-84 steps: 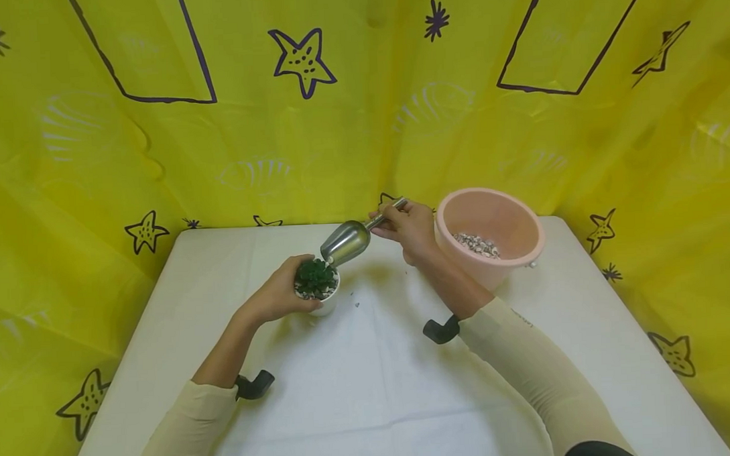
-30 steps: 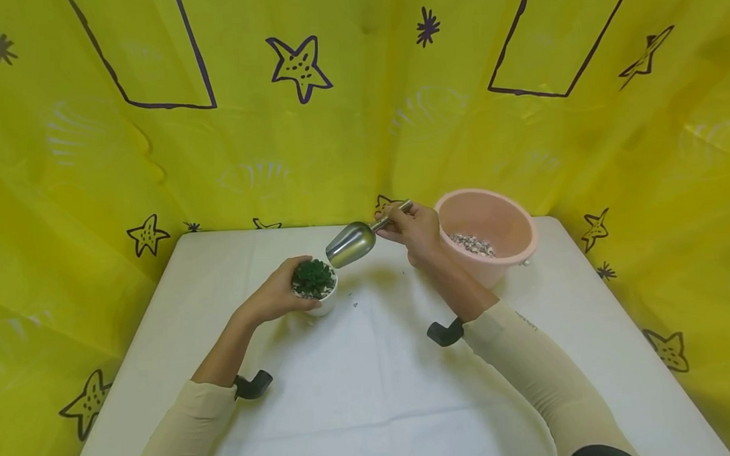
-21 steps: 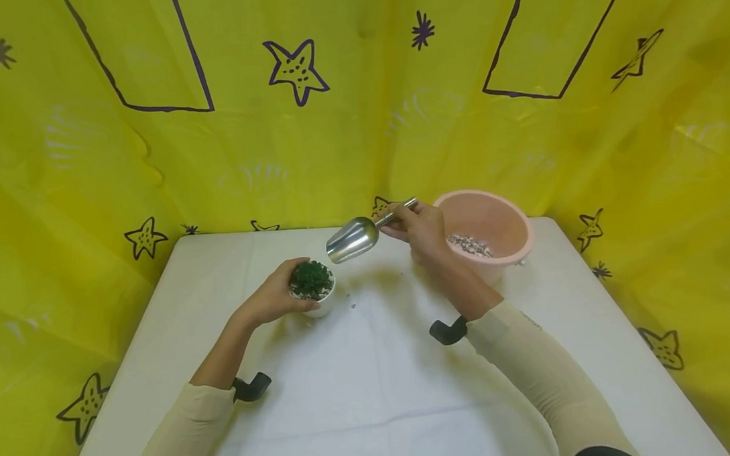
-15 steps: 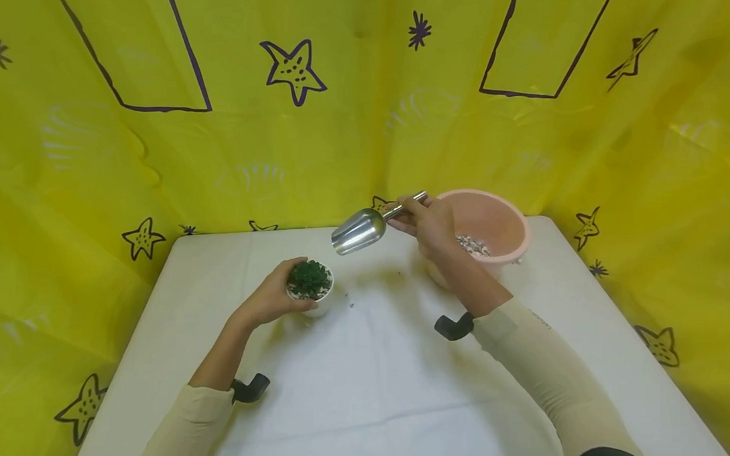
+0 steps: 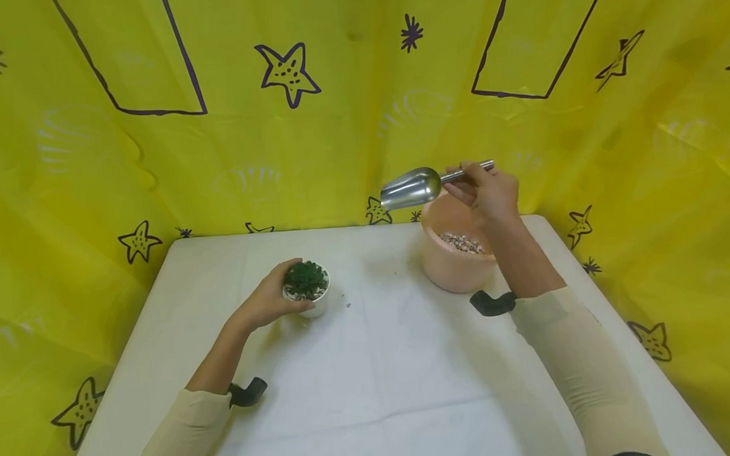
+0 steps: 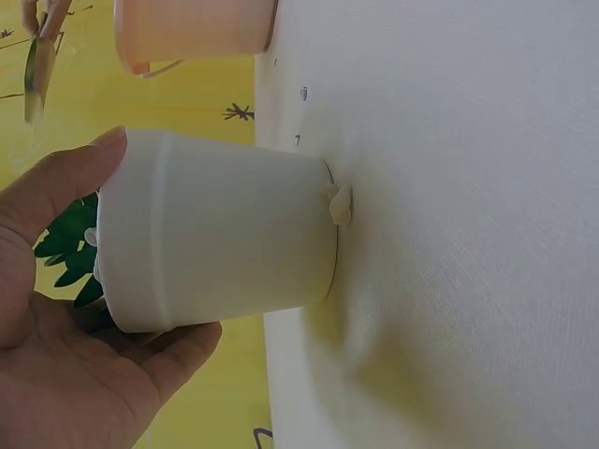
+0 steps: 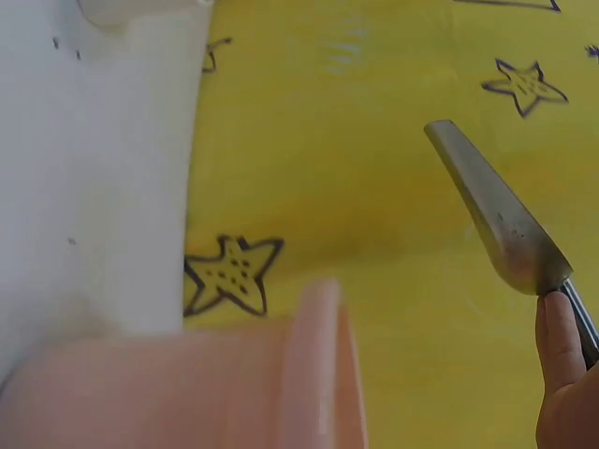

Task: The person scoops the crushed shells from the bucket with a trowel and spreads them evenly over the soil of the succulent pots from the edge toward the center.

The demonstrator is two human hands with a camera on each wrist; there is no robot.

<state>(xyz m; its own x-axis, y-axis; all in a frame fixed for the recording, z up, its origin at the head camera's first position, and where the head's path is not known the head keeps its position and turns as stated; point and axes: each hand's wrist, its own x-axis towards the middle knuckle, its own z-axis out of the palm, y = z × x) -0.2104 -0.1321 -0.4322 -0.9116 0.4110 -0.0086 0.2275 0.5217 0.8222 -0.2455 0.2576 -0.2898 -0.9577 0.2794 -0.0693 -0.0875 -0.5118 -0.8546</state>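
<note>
My left hand grips a small white pot round its rim, thumb on one side and fingers on the other. A green succulent with pale pebbles about it fills the pot, which stands on the table. My right hand pinches the handle of a metal scoop, raised above the pink bucket. In the right wrist view the scoop is well above the bucket's rim. Small shells or pebbles lie in the bucket, partly hidden by my right arm.
A small pale shell lies on the table against the foot of the pot. Dark crumbs are scattered right of the pot on the white tablecloth. A yellow curtain with starfish drawings hangs behind the table.
My right hand has lifted the scoop away from the pot, up and to the right, over the bucket. The left hand keeps its grip on the pot. The view has shifted slightly.
</note>
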